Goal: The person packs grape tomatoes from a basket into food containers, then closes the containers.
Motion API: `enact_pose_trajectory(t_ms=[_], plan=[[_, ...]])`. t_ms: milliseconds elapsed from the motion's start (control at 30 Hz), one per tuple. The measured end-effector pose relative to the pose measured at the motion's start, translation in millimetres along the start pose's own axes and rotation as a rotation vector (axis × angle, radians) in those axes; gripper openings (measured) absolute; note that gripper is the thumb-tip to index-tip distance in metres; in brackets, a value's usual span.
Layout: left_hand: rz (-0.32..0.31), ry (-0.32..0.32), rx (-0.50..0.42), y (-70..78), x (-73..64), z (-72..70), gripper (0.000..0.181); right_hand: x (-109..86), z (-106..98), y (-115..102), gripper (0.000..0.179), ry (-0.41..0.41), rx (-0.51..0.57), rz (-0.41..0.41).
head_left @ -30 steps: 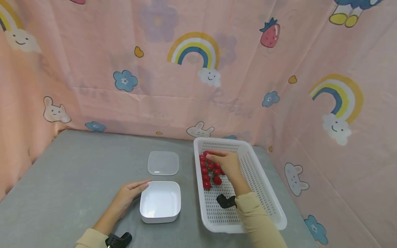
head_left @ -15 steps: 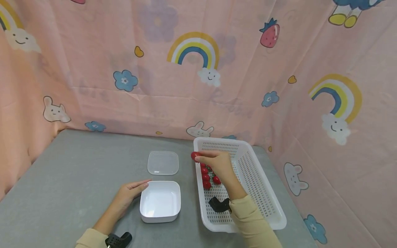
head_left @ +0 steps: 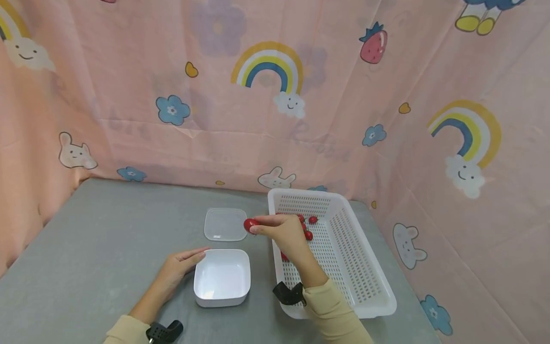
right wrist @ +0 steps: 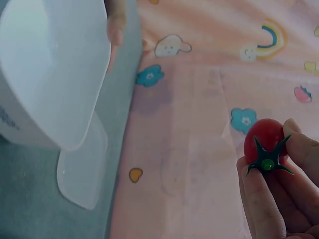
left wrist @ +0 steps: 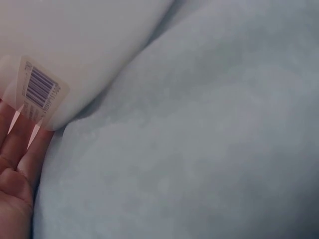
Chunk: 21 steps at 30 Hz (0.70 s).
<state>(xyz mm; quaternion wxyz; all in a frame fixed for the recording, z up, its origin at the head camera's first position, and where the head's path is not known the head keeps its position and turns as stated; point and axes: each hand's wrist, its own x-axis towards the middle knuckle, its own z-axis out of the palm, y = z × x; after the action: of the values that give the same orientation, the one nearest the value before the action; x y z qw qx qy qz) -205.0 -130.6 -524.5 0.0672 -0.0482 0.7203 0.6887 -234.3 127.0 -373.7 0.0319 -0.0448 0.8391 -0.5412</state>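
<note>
Pinched between the thumb and fingers of my right hand (head_left: 287, 235) is a red cherry tomato (head_left: 250, 225), held above the table between the basket and the clear lid (head_left: 225, 224). The right wrist view shows the cherry tomato (right wrist: 266, 142) with its green star-shaped calyx. My left hand (head_left: 176, 271) touches the left rear corner of a white square box (head_left: 221, 302), whose inside is bare. In the left wrist view the fingers (left wrist: 31, 154) lie fairly straight along the box wall, below a barcode label (left wrist: 42, 89).
A white perforated basket (head_left: 374, 272) stands to the right, with several cherry tomatoes (head_left: 309, 235) inside, partly hidden by my right hand. Grey cloth covers the table (head_left: 111, 234). A pink printed curtain (head_left: 206, 148) hangs behind and at the sides.
My right hand has lifted one cherry tomato from the basket and carried it left over the rim, toward the lid and box. The left hand and the box have stayed in place.
</note>
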Motion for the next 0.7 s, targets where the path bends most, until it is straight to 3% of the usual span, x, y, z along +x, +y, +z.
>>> enact_pose_trajectory(t_ms=[267,700], plan=[[-0.012,0.005,0.005,-1.2,0.6,-1.1,0.043,-12.6,20.7,-4.4,0.031,-0.060,0.015,-0.025],[-0.008,0.009,-0.006,-2.3,0.7,-0.9,0.041,-38.0,50.1,-5.8,0.028,-0.052,0.025,-0.082]])
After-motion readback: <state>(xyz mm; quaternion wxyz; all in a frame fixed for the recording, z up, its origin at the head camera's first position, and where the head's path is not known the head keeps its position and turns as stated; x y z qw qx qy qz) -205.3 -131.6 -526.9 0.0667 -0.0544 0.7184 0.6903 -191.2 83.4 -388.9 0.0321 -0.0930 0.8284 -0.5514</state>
